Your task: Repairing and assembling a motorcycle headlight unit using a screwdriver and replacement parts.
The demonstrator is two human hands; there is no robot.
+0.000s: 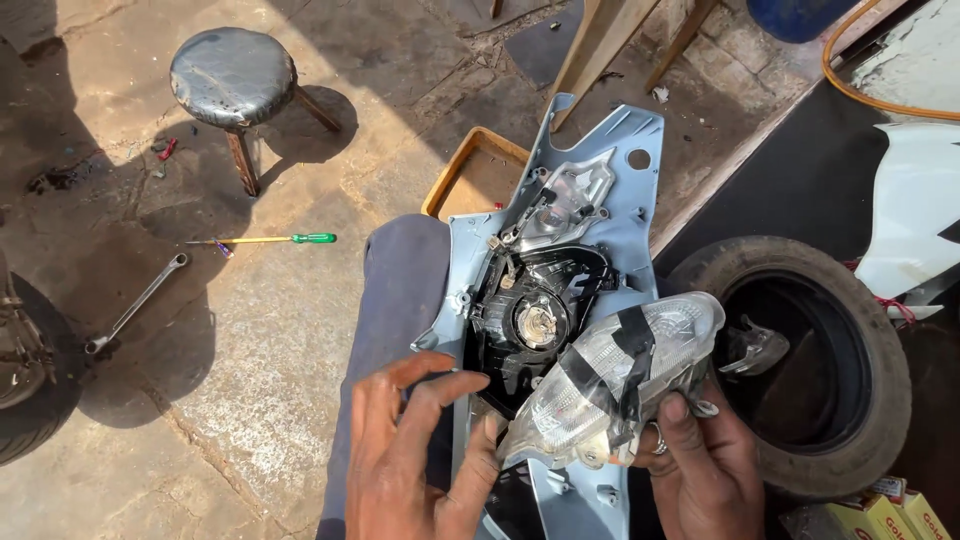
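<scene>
Hard daylight floods your view of the concrete floor [250, 330], bleaching it pale at centre while deep, sharp-edged shadows pool along the left. The stool [232, 75] throws a crisp shadow to its right. Glare glints off the clear headlight lens [610, 385]. Focus holds throughout; straight edges bow slightly toward the frame's corners.

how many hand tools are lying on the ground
2: a screwdriver with a green handle left of the person's lap, and a spanner just below and left of it. Others may lie out of view.
</scene>
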